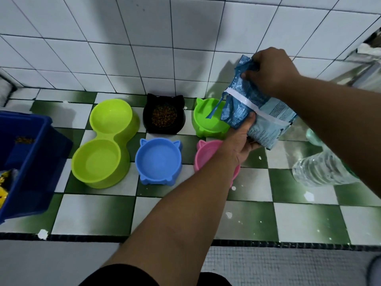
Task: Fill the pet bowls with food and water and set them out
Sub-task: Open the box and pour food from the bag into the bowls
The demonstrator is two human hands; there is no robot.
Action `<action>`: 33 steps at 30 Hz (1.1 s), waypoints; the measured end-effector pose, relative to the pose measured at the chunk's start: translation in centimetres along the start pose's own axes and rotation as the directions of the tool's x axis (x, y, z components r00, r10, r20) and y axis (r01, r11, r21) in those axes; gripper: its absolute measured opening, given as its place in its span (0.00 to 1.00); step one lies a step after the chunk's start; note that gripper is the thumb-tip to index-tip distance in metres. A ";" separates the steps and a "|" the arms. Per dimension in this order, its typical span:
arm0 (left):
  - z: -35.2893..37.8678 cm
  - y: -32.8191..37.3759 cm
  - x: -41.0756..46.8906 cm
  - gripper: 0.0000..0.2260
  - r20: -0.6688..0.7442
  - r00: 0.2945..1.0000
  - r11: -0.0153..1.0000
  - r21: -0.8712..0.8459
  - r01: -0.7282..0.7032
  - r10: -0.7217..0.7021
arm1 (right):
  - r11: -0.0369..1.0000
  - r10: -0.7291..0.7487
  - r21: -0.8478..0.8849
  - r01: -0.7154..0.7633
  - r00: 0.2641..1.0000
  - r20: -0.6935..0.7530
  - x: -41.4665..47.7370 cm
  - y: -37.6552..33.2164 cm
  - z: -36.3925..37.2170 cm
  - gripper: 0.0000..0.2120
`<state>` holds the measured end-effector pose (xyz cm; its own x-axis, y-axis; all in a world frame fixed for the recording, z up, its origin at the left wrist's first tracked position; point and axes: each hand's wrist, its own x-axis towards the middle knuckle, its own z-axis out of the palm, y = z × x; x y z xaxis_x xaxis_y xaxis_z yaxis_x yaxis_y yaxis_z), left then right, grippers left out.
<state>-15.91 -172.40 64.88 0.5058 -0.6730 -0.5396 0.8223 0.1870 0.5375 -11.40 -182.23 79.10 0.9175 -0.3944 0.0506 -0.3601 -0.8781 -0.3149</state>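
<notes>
— What are the things made of?

— The bag (253,112) is glossy blue film, creased, pale with fine print on its lower panel, and a white tape (247,103) runs across it. The bowls are smooth moulded plastic. The black bowl (148,118), green bowl (199,120), blue bowl (158,176) and pink bowl (204,155) are round with small cat ears. The lime double bowl (107,135) is two round wells joined at a waist. The black one holds brown kibble (164,118). Whether any bowl holds water I cannot tell.

— And round about?

— All stand on a floor (288,213) of green and white checked tiles, close to a wall (123,48) of white tiles. A dark blue crate (35,153) sits at the left with a yellow packet (4,186) in it. A clear ribbed bottle (321,170) lies at the right, partly behind the right forearm. The left forearm crosses the pink bowl and hides most of it.

— Where is the bag?

— Off the floor, tilted, over the right side of the green bowl and just above the pink one. A thin blue strip (215,109) hangs from it over the green bowl.

— The fingers?

— The right hand (270,71) is curled tight round the bunched top of the bag. The left hand (239,145) grips the bag's lower part from beneath, thumb pressed on the front just under the tape, fingers wrapped behind.
</notes>
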 end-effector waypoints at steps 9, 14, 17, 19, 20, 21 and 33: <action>0.2 -0.1 0.5 0.25 -0.001 1.000 0.998 -0.067 0.015 -0.015 | 1.000 -0.014 -0.025 0.014 1.000 0.012 1.0 0.0 0.7 0.12; 0.0 -0.3 0.6 0.24 -0.003 1.000 0.997 -0.068 0.028 -0.028 | 1.000 -0.015 -0.022 0.015 1.000 0.014 0.9 0.3 1.1 0.13; -0.1 -0.3 0.6 0.24 -0.008 1.000 0.998 -0.059 0.029 -0.029 | 1.000 -0.018 -0.022 0.018 1.000 0.006 0.8 0.4 1.1 0.13; -0.1 -0.4 0.7 0.24 -0.005 1.000 0.998 -0.051 0.027 -0.027 | 1.000 -0.014 -0.023 0.014 1.000 0.007 0.8 0.5 1.1 0.13; 0.0 -0.4 0.7 0.24 -0.005 1.000 0.999 -0.046 0.026 -0.026 | 1.000 -0.010 -0.021 0.010 1.000 0.010 0.8 0.6 1.0 0.13; 0.0 -0.3 0.7 0.24 -0.007 1.000 0.999 -0.039 0.025 -0.025 | 1.000 -0.007 -0.020 0.008 1.000 0.010 0.8 0.6 1.0 0.13; 0.0 0.1 1.2 0.25 -0.016 1.000 0.999 0.039 0.006 -0.005 | 0.999 -0.019 -0.033 0.019 1.000 -0.013 0.7 0.6 0.8 0.14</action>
<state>-15.16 -173.22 64.30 0.5057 -0.6624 -0.5527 0.8142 0.1548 0.5595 -10.89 -182.81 78.21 0.9220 -0.3809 0.0692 -0.3481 -0.8939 -0.2825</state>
